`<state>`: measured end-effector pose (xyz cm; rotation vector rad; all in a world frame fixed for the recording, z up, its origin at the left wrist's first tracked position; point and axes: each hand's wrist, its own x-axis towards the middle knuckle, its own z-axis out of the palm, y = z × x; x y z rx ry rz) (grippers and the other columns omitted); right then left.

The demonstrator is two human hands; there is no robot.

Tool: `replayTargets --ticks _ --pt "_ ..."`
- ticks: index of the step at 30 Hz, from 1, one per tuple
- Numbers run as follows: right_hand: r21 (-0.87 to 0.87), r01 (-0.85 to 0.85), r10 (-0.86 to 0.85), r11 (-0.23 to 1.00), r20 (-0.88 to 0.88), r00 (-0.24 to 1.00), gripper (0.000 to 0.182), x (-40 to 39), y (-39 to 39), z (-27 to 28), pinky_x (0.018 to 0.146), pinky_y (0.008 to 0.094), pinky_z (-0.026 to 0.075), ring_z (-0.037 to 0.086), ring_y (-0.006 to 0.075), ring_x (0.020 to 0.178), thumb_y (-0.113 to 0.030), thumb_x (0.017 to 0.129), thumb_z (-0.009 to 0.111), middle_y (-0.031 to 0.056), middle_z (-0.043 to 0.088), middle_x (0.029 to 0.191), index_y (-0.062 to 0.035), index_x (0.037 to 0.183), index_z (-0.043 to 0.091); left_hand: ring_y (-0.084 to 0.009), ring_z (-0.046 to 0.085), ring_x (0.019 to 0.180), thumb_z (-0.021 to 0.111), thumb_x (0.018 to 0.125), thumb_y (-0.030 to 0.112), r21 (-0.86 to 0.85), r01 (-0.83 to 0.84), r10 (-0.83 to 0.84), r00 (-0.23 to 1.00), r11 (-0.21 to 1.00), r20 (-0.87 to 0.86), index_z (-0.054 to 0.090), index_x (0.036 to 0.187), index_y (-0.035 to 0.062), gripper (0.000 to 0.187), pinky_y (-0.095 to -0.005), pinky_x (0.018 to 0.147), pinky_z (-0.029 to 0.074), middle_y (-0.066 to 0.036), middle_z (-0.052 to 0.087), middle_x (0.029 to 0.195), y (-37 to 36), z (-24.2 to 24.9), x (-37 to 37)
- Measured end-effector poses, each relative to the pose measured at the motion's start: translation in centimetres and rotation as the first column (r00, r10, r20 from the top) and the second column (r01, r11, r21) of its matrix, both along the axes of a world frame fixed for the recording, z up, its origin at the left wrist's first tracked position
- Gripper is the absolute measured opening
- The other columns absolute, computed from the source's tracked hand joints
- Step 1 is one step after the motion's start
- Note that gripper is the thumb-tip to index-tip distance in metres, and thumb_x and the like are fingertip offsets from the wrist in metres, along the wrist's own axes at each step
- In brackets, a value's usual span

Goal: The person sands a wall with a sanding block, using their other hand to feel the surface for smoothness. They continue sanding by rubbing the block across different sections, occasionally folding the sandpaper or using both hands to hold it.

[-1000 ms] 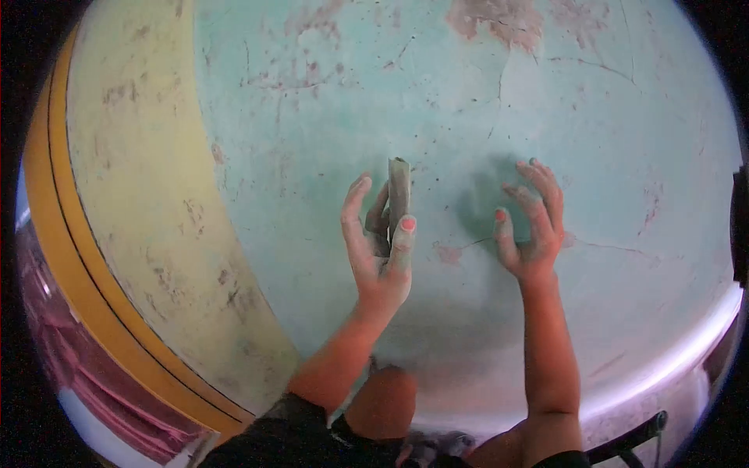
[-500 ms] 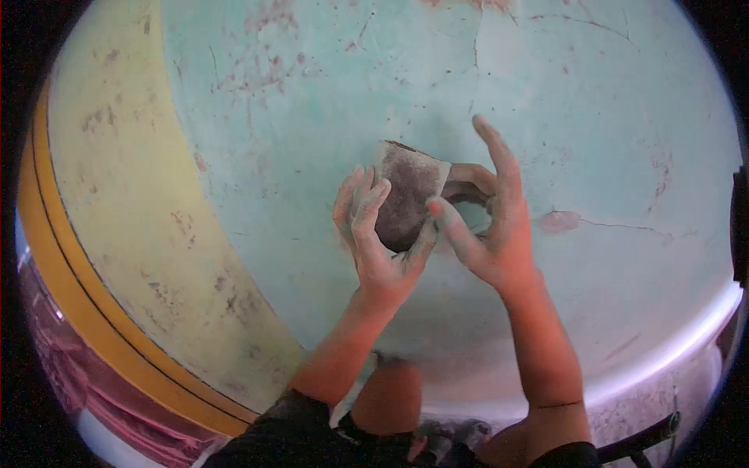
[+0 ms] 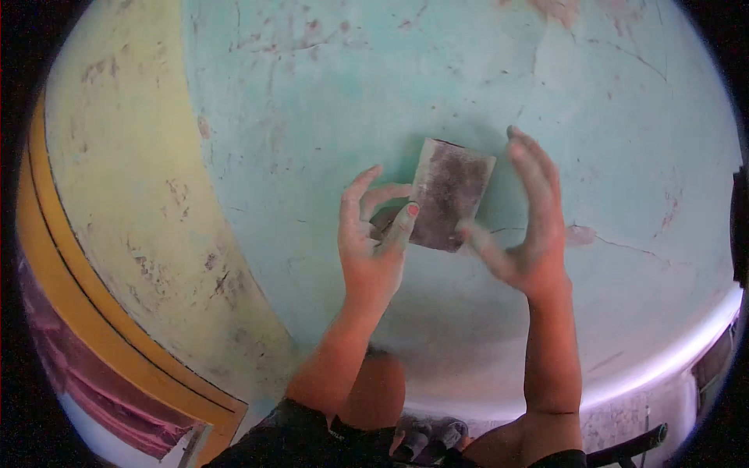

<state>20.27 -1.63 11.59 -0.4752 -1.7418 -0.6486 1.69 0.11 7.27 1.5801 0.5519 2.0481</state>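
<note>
A folded piece of sandpaper [image 3: 452, 195], dark grey with pale dusty edges, is held up in front of the wall. My left hand [image 3: 370, 242] grips its left edge, thumb on the near face and some fingers reaching behind it. My right hand [image 3: 530, 226] is beside the sheet's right side with its fingers raised and spread. The right thumb tip is at the lower right edge; whether it touches is hard to tell. Whitish dust coats the fingers of both hands.
The wall [image 3: 351, 101] is pale green with cracks and scraped patches, and a yellow band [image 3: 133, 156] runs down its left. An orange frame [image 3: 86, 304] borders a dark pink cloth [image 3: 101, 374]. A dark bar [image 3: 632, 444] stands at lower right.
The sandpaper has shifted right and now shows its flat face more fully. My left hand has moved from cupping its bottom to its left edge; my right hand has moved rightward, fingers apart.
</note>
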Motion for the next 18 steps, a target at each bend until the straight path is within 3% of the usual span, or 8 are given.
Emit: replayTargets --ticks 1,3,4,6,8,10,16,18 --pt "0.003 0.013 -0.013 1.000 0.020 1.000 0.089 -0.4 -0.6 0.0 0.104 0.0464 0.045 0.049 0.0385 0.129 -0.014 0.071 0.085 0.0258 0.044 0.141 -0.0066 0.147 0.038 -0.0143 0.060 0.098 0.073 0.088 0.008 0.003 0.013 -0.013 1.000 1.000 0.020 0.037 0.142 0.0034 0.065 -0.0273 0.087 0.048 -0.012 0.064 0.113 -0.1 0.0 -0.4" --pt "-0.174 0.094 -0.062 0.980 0.185 0.981 0.105 -1.4 -1.6 0.0 0.109 0.0515 0.040 0.037 0.0460 0.137 -0.023 0.055 0.093 0.0273 0.033 0.150 -0.0137 0.146 0.042 -0.0147 0.060 0.101 0.074 0.088 0.009 -0.047 0.044 -0.042 0.998 0.998 0.041 0.037 0.141 0.0034 0.065 -0.0279 0.088 0.048 -0.012 0.065 0.113 -0.6 0.0 -1.5" --pt "-0.161 0.108 -0.074 0.981 0.204 0.976 0.105 -2.1 -1.9 0.2 0.109 0.0515 0.040 0.037 0.0460 0.137 -0.023 0.055 0.093 0.0273 0.033 0.150 -0.0137 0.146 0.042 -0.0147 0.060 0.101 0.074 0.088 0.009 -0.035 0.056 -0.054 0.997 0.998 0.061 0.037 0.141 0.0034 0.065 -0.0279 0.088 0.048 -0.012 0.065 0.113 -0.5 -0.2 -1.8" --pt "-0.315 0.164 -0.101 0.935 0.208 0.973 0.104 -3.6 -2.2 0.8 0.109 0.0513 0.039 0.037 0.0451 0.136 -0.022 0.052 0.091 0.0217 0.028 0.154 -0.0326 0.145 0.046 -0.0152 0.061 0.102 0.075 0.088 0.012 -0.042 0.162 -0.159 0.985 0.986 0.064 0.038 0.141 0.0039 0.065 -0.0283 0.089 0.049 -0.012 0.065 0.112 -0.4 -0.6 -2.6" --pt "-0.353 0.181 -0.088 0.918 0.263 0.961 0.102 -4.8 -2.1 1.3 0.108 0.0525 0.039 0.037 0.0454 0.135 -0.022 0.054 0.091 0.0204 0.026 0.155 -0.0331 0.145 0.046 -0.0156 0.061 0.102 0.075 0.088 0.014 -0.044 0.130 -0.127 0.990 0.991 0.061 0.039 0.141 0.0040 0.064 -0.0285 0.089 0.050 -0.012 0.065 0.113 -0.6 -0.6 -3.6" --pt "-0.227 0.309 -0.198 0.924 0.407 0.892 0.103 -6.1 -2.0 2.4 0.108 0.0527 0.041 0.035 0.0458 0.137 -0.028 0.048 0.095 0.0236 0.026 0.153 -0.0257 0.141 0.051 -0.0160 0.062 0.102 0.075 0.088 0.015 -0.031 0.105 -0.103 0.993 0.994 0.060 0.040 0.140 0.0042 0.063 -0.0287 0.088 0.051 -0.013 0.065 0.113 -0.5 -0.3 -4.5" --pt "-0.033 0.464 -0.363 0.885 0.575 0.733 0.091 -8.0 -1.0 4.9 0.105 0.0550 0.039 0.039 0.0441 0.130 -0.034 0.055 0.090 0.0213 0.031 0.149 -0.0243 0.137 0.053 -0.0162 0.063 0.100 0.075 0.088 0.016 -0.036 0.075 -0.074 0.997 0.997 0.023 0.043 0.138 0.0041 0.060 -0.0293 0.086 0.052 -0.014 0.063 0.117 0.9 -0.2 -7.0" --pt "0.001 0.486 -0.394 0.874 0.587 0.707 0.086 -7.8 -0.4 5.6 0.104 0.0550 0.039 0.040 0.0427 0.128 -0.036 0.057 0.088 0.0217 0.032 0.149 -0.0221 0.135 0.054 -0.0165 0.062 0.102 0.073 0.089 0.015 0.070 0.056 -0.045 0.989 0.996 -0.141 0.042 0.138 0.0039 0.058 -0.0299 0.086 0.053 -0.014 0.064 0.116 1.7 0.4 -7.8"
